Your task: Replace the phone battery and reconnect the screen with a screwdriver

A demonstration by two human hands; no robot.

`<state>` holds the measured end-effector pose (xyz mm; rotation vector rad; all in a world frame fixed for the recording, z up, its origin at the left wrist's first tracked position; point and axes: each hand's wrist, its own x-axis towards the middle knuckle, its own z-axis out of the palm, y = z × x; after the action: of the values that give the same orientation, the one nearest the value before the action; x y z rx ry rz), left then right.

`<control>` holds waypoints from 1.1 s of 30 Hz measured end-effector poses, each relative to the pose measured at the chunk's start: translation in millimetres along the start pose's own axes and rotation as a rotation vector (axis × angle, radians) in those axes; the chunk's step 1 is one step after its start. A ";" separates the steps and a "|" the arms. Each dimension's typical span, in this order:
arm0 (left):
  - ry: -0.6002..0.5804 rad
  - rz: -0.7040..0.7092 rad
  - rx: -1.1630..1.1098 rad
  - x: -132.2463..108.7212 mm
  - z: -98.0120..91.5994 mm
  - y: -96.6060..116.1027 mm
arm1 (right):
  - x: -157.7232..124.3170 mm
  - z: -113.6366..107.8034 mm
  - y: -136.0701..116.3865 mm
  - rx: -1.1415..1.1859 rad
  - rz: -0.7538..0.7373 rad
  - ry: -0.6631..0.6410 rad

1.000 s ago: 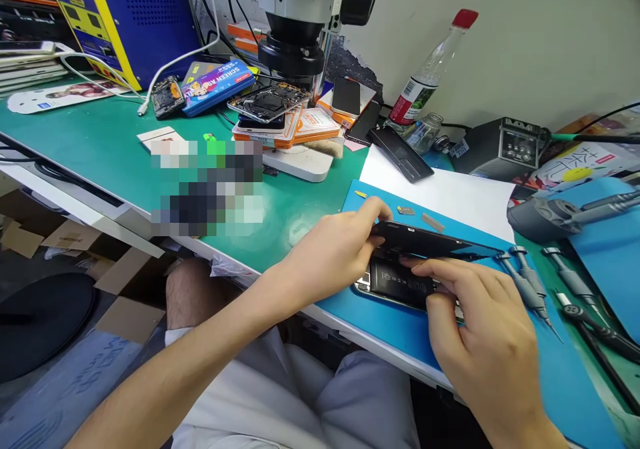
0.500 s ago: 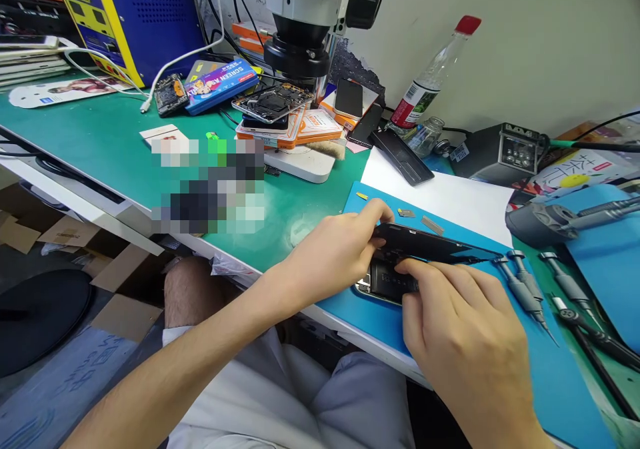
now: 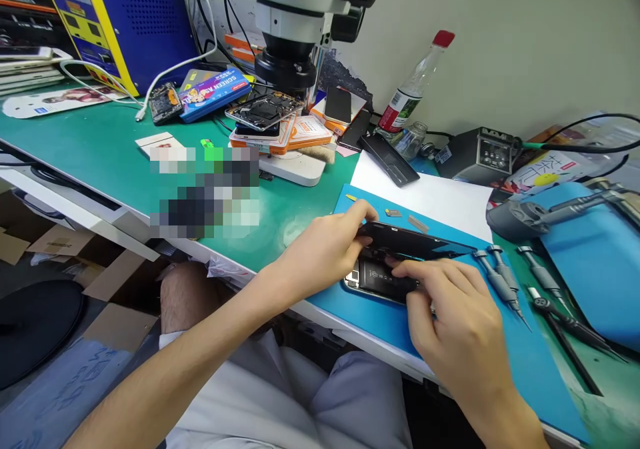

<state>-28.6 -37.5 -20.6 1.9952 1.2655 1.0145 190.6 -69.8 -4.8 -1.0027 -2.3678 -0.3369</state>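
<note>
An opened phone lies on the blue mat [image 3: 327,300]. Its black screen [image 3: 417,239] stands tilted up along the far side of the phone body [image 3: 356,287], where a black battery [image 3: 383,279] shows. My left hand [image 3: 333,245] is closed on the screen's left end, thumb and fingers pinching it. My right hand [image 3: 457,315] straddles the right end of the phone body, its thumb at the near edge. The index finger reaches inside, touching near the battery's far edge. What lies under that fingertip is hidden.
Small metal pieces [image 3: 418,224] lie behind the screen. Right of the phone are screwdrivers [image 3: 500,282] and black tweezers [image 3: 575,325]. A microscope [image 3: 285,55] overhangs stacked boxes and phone parts. A glass bottle [image 3: 413,89] stands behind white paper [image 3: 445,192].
The view has shifted slightly, so the scene sits a little further left. My right index finger has moved a little within the phone, and more of the battery shows. The left hand still holds the screen.
</note>
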 end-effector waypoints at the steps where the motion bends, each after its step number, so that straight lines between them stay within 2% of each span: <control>1: 0.001 -0.006 -0.004 0.1 -0.1 0.4 | -3.6 0.3 1.8 0.033 0.051 0.031; 4: 0.004 -0.017 -0.016 0.3 -0.1 1.6 | -9.8 2.0 4.4 0.059 0.121 0.098; 11: -0.001 -0.027 -0.025 -0.6 1.8 0.9 | 0.7 1.5 -1.1 -0.018 -0.054 -0.009; 14: -0.002 -0.036 -0.037 -1.1 2.7 0.8 | 1.8 -1.1 -3.0 -0.012 -0.066 -0.031; 18: -0.002 -0.057 -0.033 -1.7 2.9 3.5 | -9.5 -8.3 -2.0 0.091 0.018 0.029; 21: -0.011 -0.055 0.006 -2.4 2.0 6.2 | -19.4 -18.1 4.6 0.195 0.143 0.236; 24: -0.030 -0.029 0.046 -3.2 1.0 7.4 | -16.4 -30.0 23.7 0.252 0.365 0.423; 26: -0.040 -0.010 0.065 -3.7 0.8 7.8 | -6.1 -37.3 44.2 0.241 0.472 0.394; 29: -0.041 -0.001 0.079 -4.3 0.9 9.2 | 10.3 -43.9 75.3 0.276 0.514 0.182; 31: -0.030 -0.010 0.074 -4.4 1.0 10.4 | 13.1 -44.9 86.2 0.321 0.548 0.172; 33: -0.019 -0.018 0.067 -4.2 1.1 11.0 | 7.0 -43.4 85.2 0.325 0.598 0.228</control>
<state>-23.4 -45.8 -14.0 2.0352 1.3206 0.9535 264.7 -25.1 36.5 -1.3578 -1.7420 0.1492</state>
